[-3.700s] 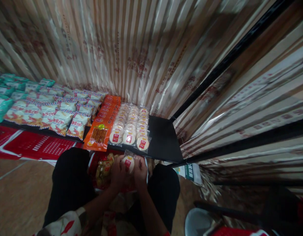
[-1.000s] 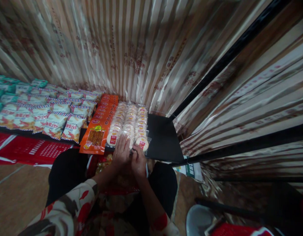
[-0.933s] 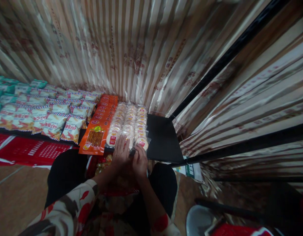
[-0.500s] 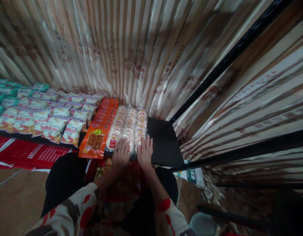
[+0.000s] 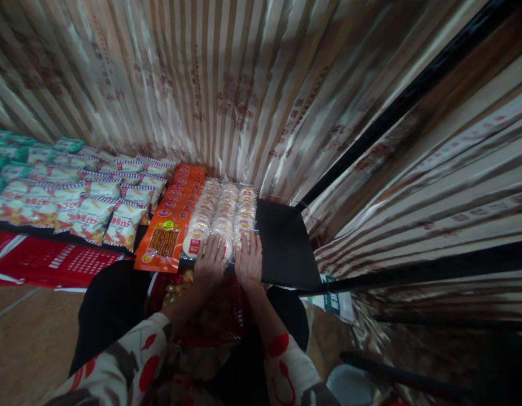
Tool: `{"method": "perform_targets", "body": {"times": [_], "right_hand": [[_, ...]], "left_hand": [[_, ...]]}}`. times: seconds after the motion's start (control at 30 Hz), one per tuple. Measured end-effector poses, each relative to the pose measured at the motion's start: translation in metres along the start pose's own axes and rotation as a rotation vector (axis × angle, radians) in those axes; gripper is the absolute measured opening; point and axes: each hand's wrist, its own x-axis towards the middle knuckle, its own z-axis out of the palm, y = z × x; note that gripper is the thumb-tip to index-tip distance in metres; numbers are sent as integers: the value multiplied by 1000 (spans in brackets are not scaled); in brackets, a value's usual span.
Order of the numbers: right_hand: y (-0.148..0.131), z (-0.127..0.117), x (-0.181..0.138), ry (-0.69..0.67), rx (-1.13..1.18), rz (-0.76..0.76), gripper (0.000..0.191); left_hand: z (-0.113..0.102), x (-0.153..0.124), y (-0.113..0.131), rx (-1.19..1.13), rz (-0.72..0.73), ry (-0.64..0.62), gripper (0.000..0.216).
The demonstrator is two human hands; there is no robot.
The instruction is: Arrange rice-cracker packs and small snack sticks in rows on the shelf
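Observation:
Rows of round white rice-cracker packs (image 5: 224,211) with red labels lie on a black shelf (image 5: 281,248). My left hand (image 5: 210,262) lies flat, fingers stretched out, on the front packs of the left and middle rows. My right hand (image 5: 248,260) lies flat beside it on the front pack of the right row, fingers spread. Neither hand grips anything. A red basket (image 5: 218,316) with a few yellowish snack packs rests on my lap under my wrists.
An orange row of snack packs (image 5: 171,225) lies left of the crackers, then white-and-red bags (image 5: 104,206) and teal bags (image 5: 7,160). Red crates (image 5: 53,259) sit below the shelf. Striped curtain behind; black frame bars (image 5: 404,96) at right. The shelf's right part is bare.
Earlier both hands held one cracker pack over the basket. They have since moved up onto the shelf; the pack lies in the rows and both hands have flattened on the front packs.

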Motion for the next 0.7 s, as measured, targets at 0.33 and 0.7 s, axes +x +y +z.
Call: {"method": "perform_targets", "body": {"times": [0.33, 0.7], "right_hand": [[4, 4, 1, 68, 57, -92, 45], [0, 2, 1, 43, -2, -30, 46]], "left_hand": [[-1, 7, 1, -48, 27, 15, 47], [3, 6, -2, -25, 41, 28, 48]]}}
